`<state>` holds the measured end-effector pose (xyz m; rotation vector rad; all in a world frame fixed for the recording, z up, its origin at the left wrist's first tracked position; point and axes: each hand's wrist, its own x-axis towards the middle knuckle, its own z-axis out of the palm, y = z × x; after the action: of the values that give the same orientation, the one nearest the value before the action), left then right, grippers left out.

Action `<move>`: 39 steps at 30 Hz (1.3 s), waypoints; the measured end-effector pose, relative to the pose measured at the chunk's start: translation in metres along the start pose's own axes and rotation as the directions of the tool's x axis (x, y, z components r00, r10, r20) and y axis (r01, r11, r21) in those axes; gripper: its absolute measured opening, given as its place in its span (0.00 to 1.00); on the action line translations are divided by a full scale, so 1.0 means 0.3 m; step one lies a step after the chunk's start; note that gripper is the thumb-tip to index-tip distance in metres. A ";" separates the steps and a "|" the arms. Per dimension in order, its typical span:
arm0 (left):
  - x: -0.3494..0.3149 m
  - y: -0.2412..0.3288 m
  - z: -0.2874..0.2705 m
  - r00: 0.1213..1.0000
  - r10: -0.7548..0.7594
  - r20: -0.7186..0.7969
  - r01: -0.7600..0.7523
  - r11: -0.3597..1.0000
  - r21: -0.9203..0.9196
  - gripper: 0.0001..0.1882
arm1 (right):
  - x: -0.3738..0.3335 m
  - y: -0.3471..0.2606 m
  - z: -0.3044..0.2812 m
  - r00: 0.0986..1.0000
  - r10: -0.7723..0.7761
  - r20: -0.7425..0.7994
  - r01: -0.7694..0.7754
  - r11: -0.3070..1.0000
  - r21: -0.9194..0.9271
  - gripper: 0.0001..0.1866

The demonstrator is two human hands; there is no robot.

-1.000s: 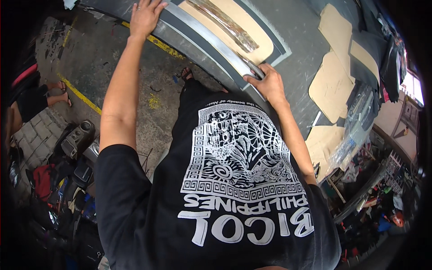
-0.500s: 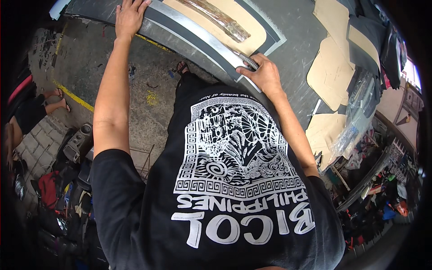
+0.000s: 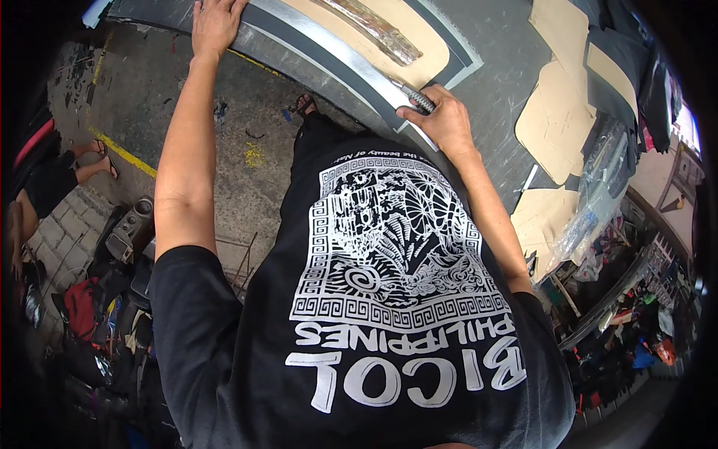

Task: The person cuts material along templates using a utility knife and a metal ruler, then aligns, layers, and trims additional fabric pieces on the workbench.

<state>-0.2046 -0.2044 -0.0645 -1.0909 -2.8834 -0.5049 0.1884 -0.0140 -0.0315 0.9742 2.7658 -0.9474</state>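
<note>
My left hand point(image 3: 217, 28) lies flat at the far left end of a silver metal strip point(image 3: 336, 56), its fingertips partly cut off by the picture's top edge. In my right hand point(image 3: 445, 120) is a slim metal tool with a knurled grip point(image 3: 419, 99), its narrow end pointing toward the strip. The right thumb rests by the strip's near end, over a dark sheet point(image 3: 453, 75) with pale borders. A beige card template point(image 3: 432, 63) lies on that sheet, and on it a brown bar in clear wrapping point(image 3: 381, 34).
Beige card pieces point(image 3: 553, 120) and clear plastic wrap point(image 3: 598, 187) lie on the right of the dark tabletop point(image 3: 493, 112). A person's legs point(image 3: 82, 168) show at the left. Bags point(image 3: 82, 307) and mixed goods point(image 3: 643, 322) crowd the floor on both sides.
The right side of the table and my right hand sit slightly further right in the picture, shifted together. Both hands keep the same hold.
</note>
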 end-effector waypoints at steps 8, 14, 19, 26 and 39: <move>-0.011 0.011 -0.009 0.999 0.039 0.002 -0.039 0.999 0.018 0.26 | -0.014 -0.031 -0.016 1.000 0.017 0.010 -0.017 1.000 -0.006 0.21; -0.017 -0.001 -0.013 0.998 0.058 0.006 -0.058 0.998 -0.016 0.26 | -0.028 -0.044 -0.023 1.000 0.023 0.021 -0.023 1.000 -0.011 0.21; -0.003 -0.009 0.002 0.998 0.063 0.002 -0.063 0.997 -0.034 0.26 | -0.028 -0.045 -0.022 0.999 0.037 0.015 -0.036 0.999 -0.006 0.21; 0.016 -0.081 0.063 0.996 0.085 0.040 -0.083 0.996 -0.040 0.26 | -0.020 -0.046 -0.023 0.999 0.040 0.023 -0.040 0.999 -0.008 0.21; 0.226 0.001 0.010 0.911 -0.187 0.367 0.126 0.975 0.184 0.32 | 0.072 -0.279 0.017 0.980 -0.195 0.034 0.190 0.977 0.100 0.22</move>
<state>-0.2553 -0.1598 -0.0586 -1.0398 -3.2960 -0.0625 0.1214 -0.0563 0.0036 0.6949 2.8405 -1.1231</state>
